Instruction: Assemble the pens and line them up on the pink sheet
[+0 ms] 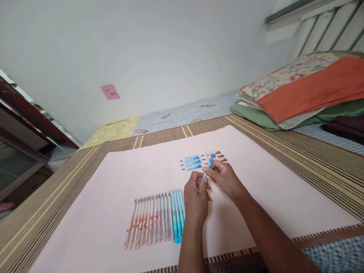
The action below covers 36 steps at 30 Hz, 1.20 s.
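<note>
My left hand (196,199) and my right hand (224,177) are both closed on one blue pen (208,167), held above a pale pink sheet (113,197). The left fingers grip its lower end; the right thumb and fingers pinch its upper part near the blue cap. Just beyond the hands lie three short blue pen parts (191,162) and, to their right, brown-tipped ones (215,155), partly hidden by my right hand. Near the front, a row of several pens (155,220) lies side by side, pinkish ones on the left and blue ones on the right.
The pink sheet rests on a striped woven mat (298,151) over a bed. Folded blankets and an orange pillow (307,91) are stacked at the right rear. A pink sticky note (109,91) is on the white wall. Dark wooden furniture (22,132) stands at left.
</note>
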### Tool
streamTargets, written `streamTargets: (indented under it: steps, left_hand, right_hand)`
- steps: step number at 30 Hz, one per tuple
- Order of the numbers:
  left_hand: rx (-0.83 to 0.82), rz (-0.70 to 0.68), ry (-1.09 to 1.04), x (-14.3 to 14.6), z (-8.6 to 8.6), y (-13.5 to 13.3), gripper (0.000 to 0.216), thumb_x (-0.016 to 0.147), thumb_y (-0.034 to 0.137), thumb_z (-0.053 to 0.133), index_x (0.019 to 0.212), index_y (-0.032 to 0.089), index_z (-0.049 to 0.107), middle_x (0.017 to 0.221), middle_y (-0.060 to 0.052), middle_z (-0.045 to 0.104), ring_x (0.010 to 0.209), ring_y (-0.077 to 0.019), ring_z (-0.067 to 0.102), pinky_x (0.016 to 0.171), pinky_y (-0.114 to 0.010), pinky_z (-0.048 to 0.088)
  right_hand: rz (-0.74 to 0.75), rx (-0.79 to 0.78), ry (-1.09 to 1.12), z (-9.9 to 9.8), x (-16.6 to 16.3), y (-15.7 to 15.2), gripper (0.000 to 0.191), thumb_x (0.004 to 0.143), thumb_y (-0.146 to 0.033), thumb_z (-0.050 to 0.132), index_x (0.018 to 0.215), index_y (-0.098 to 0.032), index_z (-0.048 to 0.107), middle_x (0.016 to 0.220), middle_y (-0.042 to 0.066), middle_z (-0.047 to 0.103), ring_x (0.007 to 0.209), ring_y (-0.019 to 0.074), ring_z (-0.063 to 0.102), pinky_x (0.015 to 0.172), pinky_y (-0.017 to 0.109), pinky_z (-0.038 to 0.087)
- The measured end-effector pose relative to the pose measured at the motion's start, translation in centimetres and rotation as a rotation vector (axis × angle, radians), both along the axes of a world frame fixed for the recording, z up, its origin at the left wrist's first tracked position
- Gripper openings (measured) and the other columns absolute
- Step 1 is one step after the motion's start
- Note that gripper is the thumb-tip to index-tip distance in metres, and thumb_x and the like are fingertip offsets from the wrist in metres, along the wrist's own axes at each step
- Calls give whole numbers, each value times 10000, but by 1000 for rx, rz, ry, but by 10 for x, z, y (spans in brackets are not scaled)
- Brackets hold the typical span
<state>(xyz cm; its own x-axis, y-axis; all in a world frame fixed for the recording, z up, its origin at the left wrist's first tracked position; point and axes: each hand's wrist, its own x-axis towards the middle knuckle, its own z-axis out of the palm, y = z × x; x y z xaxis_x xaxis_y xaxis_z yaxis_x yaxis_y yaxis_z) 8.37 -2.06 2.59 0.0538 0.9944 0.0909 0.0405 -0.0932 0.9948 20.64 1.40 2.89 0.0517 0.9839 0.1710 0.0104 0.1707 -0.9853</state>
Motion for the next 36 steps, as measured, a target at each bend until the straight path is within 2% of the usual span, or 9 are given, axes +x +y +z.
streamTargets:
  steps: [3,8,11,16,21,24,27,30,36]
  left_hand:
    - [-31,-68,-84,-2,1,1,238,934,405,514,841,190,553,696,33,581,421,-71,489,481,-225,372]
    - [-91,-225,-287,-10,5,3,279,939,421,511,851,159,547,680,10,617,412,-71,528,533,-227,355]
    - [-101,-231,-326,-14,4,5,260,893,416,590,857,169,516,669,7,630,405,-80,519,517,-227,361]
    - [-25,-108,-321,-12,0,5,271,847,377,659,950,210,472,664,33,612,453,-108,517,491,-228,400]
    - [119,74,71,-11,-3,1,267,923,318,554,1181,263,512,661,48,566,514,-131,504,530,-239,387]
    - [232,146,331,-13,-5,1,181,942,274,511,1101,278,596,718,18,617,569,-140,546,585,-256,374]
    - [247,183,382,-12,-6,2,138,946,268,492,964,269,629,769,2,663,611,-152,586,614,-266,376]
    - [171,143,277,-11,-3,4,127,932,295,519,877,242,621,743,3,662,601,-150,603,622,-266,396]
    - [-66,-140,-251,-9,1,5,237,897,408,580,869,173,567,761,-38,686,513,-143,625,603,-276,451]
  right_hand:
    - [79,-28,37,0,3,-1,416,736,-529,765,639,-202,527,540,-49,480,512,102,403,495,258,321]
    - [391,-77,148,-4,14,-3,325,841,-464,696,954,-161,666,670,-7,590,591,123,513,580,277,396]
    - [392,-69,191,-6,12,-4,273,839,-432,709,888,-167,659,646,-19,559,564,119,504,556,277,400]
    - [410,-89,307,-3,-4,-7,284,834,-441,700,758,-203,566,559,-57,480,476,126,479,476,282,395]
    - [309,-109,290,-3,-9,-6,336,773,-431,759,682,-193,540,586,-44,514,533,105,433,516,257,344]
    - [251,-112,247,-7,-8,-3,369,741,-458,776,647,-184,547,556,-53,484,528,90,372,523,255,291]
    - [196,-120,211,-12,-8,-1,411,724,-517,768,628,-191,537,530,-61,454,512,94,359,514,262,276]
    - [178,-133,127,-13,-5,0,429,716,-544,767,633,-195,531,525,-57,473,505,98,376,512,262,289]
    - [274,-124,129,1,10,-4,370,747,-510,756,886,-182,657,633,-32,572,574,120,499,553,261,387]
